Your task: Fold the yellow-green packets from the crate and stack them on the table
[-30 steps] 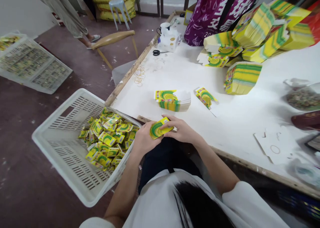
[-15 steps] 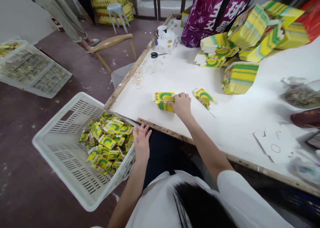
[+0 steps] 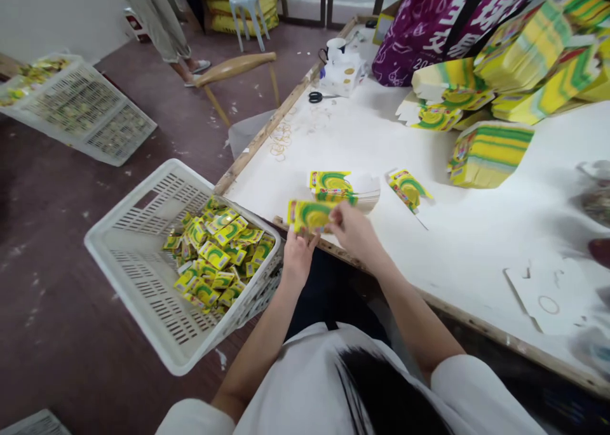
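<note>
Carton of thin printed card, yellow with a green-and-yellow swirl and seemingly flat [image 3: 309, 216], is held above the near edge of a white, wood-edged table [image 3: 357, 133]. The right hand [image 3: 355, 230] pinches its right end; the left hand [image 3: 298, 252] has fingers at the lower left edge, but whether they grip it cannot be told. Half a second ago the right hand was at the stack of matching cartons [image 3: 333, 182] and the left hand was empty, so a fresh carton now seems to be in work. One loose carton [image 3: 407, 187] lies right of the stack. Beside the table, a white slotted plastic crate [image 3: 178, 366] holds many small yellow-and-green boxes [image 3: 214, 255]. Red lettering on the cartons is too blurred to read. Farther back, a purple bag [image 3: 400, 38] shows white Chinese characters, "全球" and "交易", with "20" below, the rest unclear.
</note>
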A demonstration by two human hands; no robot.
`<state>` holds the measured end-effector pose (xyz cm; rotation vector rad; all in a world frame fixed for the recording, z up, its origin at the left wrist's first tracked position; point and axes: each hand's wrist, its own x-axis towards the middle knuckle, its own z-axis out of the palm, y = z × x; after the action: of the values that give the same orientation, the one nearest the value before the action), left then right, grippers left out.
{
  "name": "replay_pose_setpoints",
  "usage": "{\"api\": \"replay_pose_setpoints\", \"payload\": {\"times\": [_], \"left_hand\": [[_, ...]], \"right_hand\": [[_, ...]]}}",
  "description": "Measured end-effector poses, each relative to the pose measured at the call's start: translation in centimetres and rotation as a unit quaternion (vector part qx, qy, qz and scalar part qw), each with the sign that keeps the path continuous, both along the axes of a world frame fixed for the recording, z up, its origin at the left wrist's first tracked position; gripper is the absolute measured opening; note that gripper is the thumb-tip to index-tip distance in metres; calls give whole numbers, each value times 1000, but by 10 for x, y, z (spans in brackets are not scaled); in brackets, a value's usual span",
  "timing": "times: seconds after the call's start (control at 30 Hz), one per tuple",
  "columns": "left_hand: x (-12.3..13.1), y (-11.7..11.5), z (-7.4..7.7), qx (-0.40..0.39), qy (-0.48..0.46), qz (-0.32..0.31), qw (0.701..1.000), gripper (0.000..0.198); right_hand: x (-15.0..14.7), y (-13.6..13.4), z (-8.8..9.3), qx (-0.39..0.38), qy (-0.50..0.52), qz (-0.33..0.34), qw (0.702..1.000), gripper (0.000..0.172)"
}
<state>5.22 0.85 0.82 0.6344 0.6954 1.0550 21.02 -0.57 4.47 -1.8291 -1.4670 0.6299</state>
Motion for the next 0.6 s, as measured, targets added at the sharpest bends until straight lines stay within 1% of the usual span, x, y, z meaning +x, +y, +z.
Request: {"api": "replay_pose_setpoints", "payload": {"times": [0.03,0.07,0.1,0.17,0.2,0.23,0.3,0.4,0.47,0.5,0.53,0.6], "left_hand": [[2,2,4,-4,-18,6,1000,58],[4,4,9,-10,-32,8,999,54],[5,6,13,-14,-47,13,999,50],[6,8,21,-10,-78,34,996,43],[6,9,24,-3,-90,52,995,39],[5,10,26,8,-94,74,993,37],[4,10,25,28,-76,115,990,39],[4,6,19,40,1,148,988,48],[4,0,13,52,66,143,986,51],[4,-3,11,64,93,136,984,51],[4,-6,10,78,112,129,982,51],[3,-10,9,96,121,117,981,51]], "right_hand": [[-10,-8,-3,-22,60,49,997,14],[-19,-15,-5,-43,134,91,986,15],[-28,-20,-8,-55,209,120,969,18],[-43,-29,-13,-55,326,140,933,25],[-49,-31,-13,-45,353,134,925,29],[-53,-33,-13,-36,360,125,924,30],[-57,-34,-10,-28,336,104,936,28],[-55,-35,-2,-10,235,69,969,19],[-51,-35,4,26,156,40,987,16],[-50,-36,7,41,134,33,990,16],[-48,-36,9,47,133,34,989,15],[-47,-37,13,33,188,56,980,14]]}}
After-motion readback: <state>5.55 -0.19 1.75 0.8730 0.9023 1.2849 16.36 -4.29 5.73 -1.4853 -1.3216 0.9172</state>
